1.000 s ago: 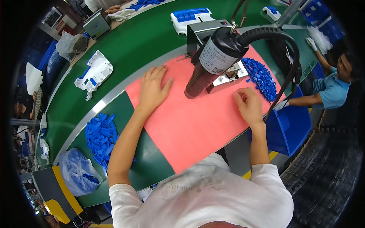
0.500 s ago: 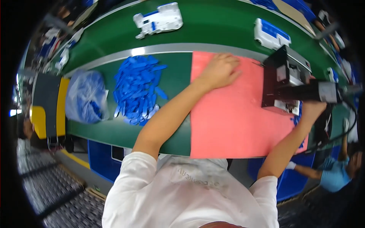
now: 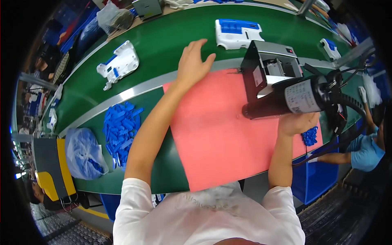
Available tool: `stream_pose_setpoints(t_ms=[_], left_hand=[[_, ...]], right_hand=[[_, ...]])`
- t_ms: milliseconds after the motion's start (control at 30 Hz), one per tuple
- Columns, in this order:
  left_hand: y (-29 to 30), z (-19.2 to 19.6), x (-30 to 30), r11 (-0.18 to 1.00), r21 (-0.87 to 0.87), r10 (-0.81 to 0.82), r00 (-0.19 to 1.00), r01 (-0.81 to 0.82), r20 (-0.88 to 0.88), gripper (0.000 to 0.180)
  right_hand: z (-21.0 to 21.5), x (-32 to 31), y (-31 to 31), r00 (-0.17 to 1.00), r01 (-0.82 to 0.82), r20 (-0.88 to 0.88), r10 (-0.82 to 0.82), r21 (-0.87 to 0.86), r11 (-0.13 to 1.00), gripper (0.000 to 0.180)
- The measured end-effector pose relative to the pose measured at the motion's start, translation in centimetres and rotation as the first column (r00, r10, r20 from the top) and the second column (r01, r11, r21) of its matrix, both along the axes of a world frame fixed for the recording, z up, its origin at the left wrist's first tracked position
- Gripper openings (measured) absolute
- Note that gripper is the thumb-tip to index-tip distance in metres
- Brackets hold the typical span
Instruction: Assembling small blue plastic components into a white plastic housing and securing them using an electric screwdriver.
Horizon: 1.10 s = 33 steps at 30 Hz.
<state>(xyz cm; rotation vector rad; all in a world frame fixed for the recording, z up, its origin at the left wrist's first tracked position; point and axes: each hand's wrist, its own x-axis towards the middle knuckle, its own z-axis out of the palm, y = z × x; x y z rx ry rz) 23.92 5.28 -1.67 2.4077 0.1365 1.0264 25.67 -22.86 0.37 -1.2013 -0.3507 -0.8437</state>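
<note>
My left hand (image 3: 194,63) is open, fingers spread, above the rail at the far edge of the pink mat (image 3: 220,134). It holds nothing. A white and blue plastic housing (image 3: 237,33) lies on the green belt to its right. My right hand (image 3: 298,123) is closed around a black cylindrical electric screwdriver (image 3: 281,99) with a cable; the tool hides most of its fingers. Just beyond stands a black and silver box, apparently a screw feeder (image 3: 271,67). A small pile of blue parts (image 3: 309,136) lies by my right wrist.
Left of the mat are a heap of blue plastic strips (image 3: 120,130) and a clear bag (image 3: 85,153). Another white housing (image 3: 119,65) lies on the belt (image 3: 171,36). A black cable (image 3: 347,100) loops at right. A co-worker's arm (image 3: 335,158) reaches in at right.
My left hand has lifted off the mat and reached out toward the belt, its fingers opening. The screwdriver has come away from the feeder with my right hand. My view has shifted.
</note>
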Motion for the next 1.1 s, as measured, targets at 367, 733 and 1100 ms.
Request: stream_pose_setpoints(t_ms=[367, 733, 1100], left_hand=[[-3.7, 0.2, 17.0, 0.812, 0.538, 0.155, 0.804, 0.227, -0.574, 0.087], [-5.6, -1.4, 18.4, 0.837, 0.547, 0.265, 0.884, -0.012, -0.386, 0.055], [5.4, 6.0, 10.5, 0.844, -0.536, -0.045, 0.994, -0.017, -0.103, 0.041]], right_hand=[[-0.5, 0.9, -3.2, 0.994, 0.060, 0.101, -0.039, -0.213, 0.975, 0.035], [1.1, 1.8, -2.1, 0.974, 0.102, 0.210, -0.091, -0.041, 0.994, 0.017], [2.5, 2.9, -9.7, 0.904, 0.263, -0.257, -0.341, -0.292, 0.919, 0.025]])
